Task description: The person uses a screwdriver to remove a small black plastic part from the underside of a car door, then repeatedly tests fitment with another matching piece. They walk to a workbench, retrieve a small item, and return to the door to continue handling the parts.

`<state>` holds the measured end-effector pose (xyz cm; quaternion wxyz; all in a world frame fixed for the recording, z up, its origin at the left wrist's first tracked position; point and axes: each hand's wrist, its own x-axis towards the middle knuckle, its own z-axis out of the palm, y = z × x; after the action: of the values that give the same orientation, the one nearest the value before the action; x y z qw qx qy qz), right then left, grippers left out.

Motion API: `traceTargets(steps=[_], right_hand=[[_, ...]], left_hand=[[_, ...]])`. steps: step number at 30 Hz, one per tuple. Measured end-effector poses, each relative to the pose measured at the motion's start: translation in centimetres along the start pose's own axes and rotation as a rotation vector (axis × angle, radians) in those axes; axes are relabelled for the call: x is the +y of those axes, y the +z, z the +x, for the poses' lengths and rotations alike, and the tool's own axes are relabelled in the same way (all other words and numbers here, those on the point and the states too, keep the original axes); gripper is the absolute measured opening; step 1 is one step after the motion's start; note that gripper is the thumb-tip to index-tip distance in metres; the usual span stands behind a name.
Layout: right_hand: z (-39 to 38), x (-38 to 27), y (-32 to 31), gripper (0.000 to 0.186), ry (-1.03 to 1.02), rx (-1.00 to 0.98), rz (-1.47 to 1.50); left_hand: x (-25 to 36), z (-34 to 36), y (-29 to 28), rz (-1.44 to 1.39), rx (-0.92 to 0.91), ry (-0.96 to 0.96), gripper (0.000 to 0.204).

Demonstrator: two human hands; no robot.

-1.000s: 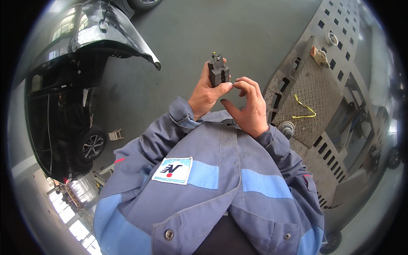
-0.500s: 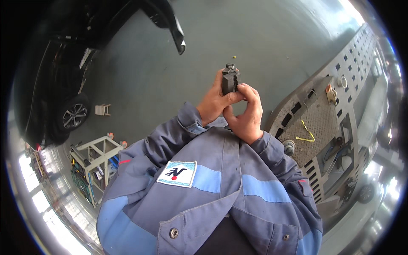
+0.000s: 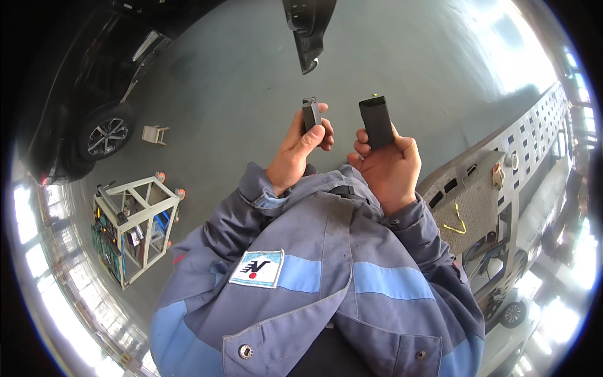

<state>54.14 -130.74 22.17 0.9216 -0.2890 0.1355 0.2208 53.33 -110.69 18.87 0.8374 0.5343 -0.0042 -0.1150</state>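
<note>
In the head view, my left hand [image 3: 292,154] is closed around a narrow dark-grey piece [image 3: 310,114] with a small fitting on top, held upright with my thumb across its lower end. To its right, my right hand [image 3: 396,166] grips the lower end of a flat black rectangular block [image 3: 376,116], also upright, with my fingers curled beside and behind it. The two pieces are apart, both above the grey floor in front of my jacket.
A black car [image 3: 72,88] stands at upper left, a dark body part [image 3: 301,28] hanging at top. A white stool [image 3: 152,134] and wheeled tool cart [image 3: 141,204] are at left. A perforated steel platform [image 3: 534,125] with a yellow strap [image 3: 457,223] runs along the right.
My hands, together around the dark piece before, have separated; the right now holds the black block, moved rightward. The view has turned, bringing the tool cart fully into sight.
</note>
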Motion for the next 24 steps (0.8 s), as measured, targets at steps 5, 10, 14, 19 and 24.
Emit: traceTargets(steps=[5, 10, 14, 19, 24], right_hand=[[4.5, 0.6, 2.6, 0.048, 0.034, 0.052, -0.203], [10.5, 0.9, 4.1, 0.046, -0.148, 0.075, -0.583], [16.1, 0.4, 5.9, 0.051, -0.229, -0.017, -0.777], [21.8, -0.3, 8.6, 0.028, -0.215, -0.134, -0.754], [25.8, -0.1, 10.9, 0.028, -0.253, -0.164, -0.918]], left_hand=[[3.0, 0.9, -3.9, 0.229, 0.008, 0.035, 0.059], [5.0, 3.6, -7.5, 0.195, 0.05, -0.022, 0.055], [7.1, 6.9, -9.8, 0.208, 0.133, -0.044, 0.056], [9.7, 10.6, -12.1, 0.225, 0.202, -0.052, 0.065], [11.4, 13.2, -14.7, 0.215, 0.221, -0.044, 0.064]])
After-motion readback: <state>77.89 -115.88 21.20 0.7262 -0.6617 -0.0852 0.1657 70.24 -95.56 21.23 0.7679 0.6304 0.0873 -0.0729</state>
